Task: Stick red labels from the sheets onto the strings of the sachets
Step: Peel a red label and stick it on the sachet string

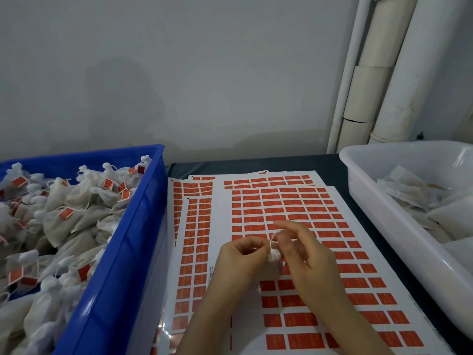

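Several white sheets of red labels (286, 206) lie overlapped on the dark table in front of me. Above the top sheet my left hand (243, 257) holds a small white sachet (274, 257) by its gathered neck. My right hand (304, 254) pinches the sachet's white string (272, 239) just above the knot. The sachet's body is mostly hidden behind my fingers. I cannot tell whether a label is between my fingertips.
A blue crate (133, 226) at the left is full of white sachets (64, 226), many carrying red labels. A white tub (378, 201) at the right holds unlabelled sachets (414, 196). White pipes (384, 73) run down the grey wall at the back right.
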A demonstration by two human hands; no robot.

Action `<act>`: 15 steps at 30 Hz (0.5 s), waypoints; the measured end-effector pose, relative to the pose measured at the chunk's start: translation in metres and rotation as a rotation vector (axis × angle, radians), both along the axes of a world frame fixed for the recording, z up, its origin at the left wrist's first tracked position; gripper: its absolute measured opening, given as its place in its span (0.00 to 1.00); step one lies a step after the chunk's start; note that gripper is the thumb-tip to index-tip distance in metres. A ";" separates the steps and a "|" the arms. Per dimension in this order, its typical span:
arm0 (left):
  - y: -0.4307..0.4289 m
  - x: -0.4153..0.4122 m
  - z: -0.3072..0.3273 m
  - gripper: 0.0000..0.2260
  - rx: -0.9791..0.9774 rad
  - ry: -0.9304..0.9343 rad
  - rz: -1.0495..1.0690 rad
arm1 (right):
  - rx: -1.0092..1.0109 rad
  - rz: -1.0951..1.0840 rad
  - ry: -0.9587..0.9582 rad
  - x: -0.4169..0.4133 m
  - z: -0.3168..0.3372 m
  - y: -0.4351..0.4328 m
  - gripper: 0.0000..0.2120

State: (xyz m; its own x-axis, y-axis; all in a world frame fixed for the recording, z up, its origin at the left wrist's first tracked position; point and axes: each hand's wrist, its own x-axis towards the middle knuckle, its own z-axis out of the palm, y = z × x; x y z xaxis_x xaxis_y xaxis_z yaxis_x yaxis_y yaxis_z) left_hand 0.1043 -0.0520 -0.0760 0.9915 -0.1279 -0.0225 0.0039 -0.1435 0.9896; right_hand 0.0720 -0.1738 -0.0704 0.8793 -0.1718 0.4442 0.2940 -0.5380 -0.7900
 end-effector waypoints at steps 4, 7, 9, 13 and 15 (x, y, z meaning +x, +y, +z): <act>0.001 0.002 -0.003 0.07 0.031 -0.040 -0.003 | -0.017 0.063 0.059 0.002 -0.002 0.004 0.11; -0.001 0.000 -0.004 0.08 0.071 -0.075 -0.029 | 0.004 0.041 0.066 0.003 -0.003 0.004 0.12; -0.002 -0.001 -0.004 0.08 0.049 -0.077 -0.045 | 0.007 0.031 0.080 0.003 -0.003 0.003 0.12; -0.003 -0.001 -0.002 0.07 -0.078 -0.057 -0.059 | 0.044 0.053 0.099 0.004 -0.006 0.001 0.15; -0.004 -0.002 -0.001 0.07 -0.123 -0.061 -0.063 | 0.047 0.070 0.107 0.005 -0.007 -0.001 0.17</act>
State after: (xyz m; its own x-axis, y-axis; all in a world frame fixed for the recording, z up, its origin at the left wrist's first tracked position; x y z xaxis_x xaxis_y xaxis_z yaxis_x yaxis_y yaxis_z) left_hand 0.1026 -0.0558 -0.0768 0.9804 -0.1884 0.0572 -0.0619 -0.0191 0.9979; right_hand 0.0767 -0.1743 -0.0778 0.9317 -0.1264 0.3404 0.2425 -0.4811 -0.8425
